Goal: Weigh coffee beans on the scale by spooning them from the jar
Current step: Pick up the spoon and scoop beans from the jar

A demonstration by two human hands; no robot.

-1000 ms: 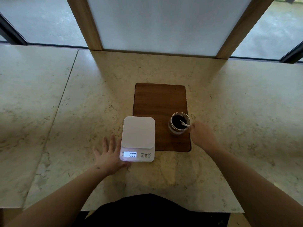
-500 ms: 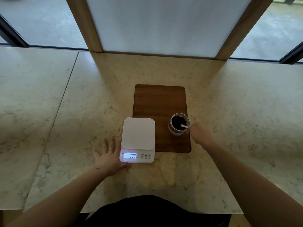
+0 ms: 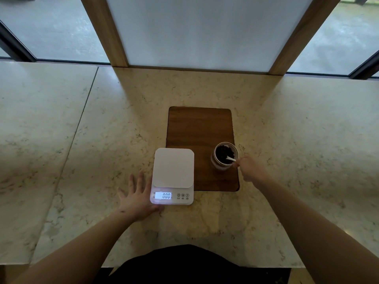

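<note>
Now spoon angles from jar toward right hand.

There is a single view, taken from a wide-angle camera on the person's head. It looks forward and steeply down onto the table, so the near edge runs along the bottom of the frame with the person's dark clothing below it. Both forearms enter from the bottom corners and reach away from the lens. The scale and jar sit near the centre, at arm's reach. The top of the frame takes in the windows behind the table. Straight lines bow toward the frame's edges.
</note>
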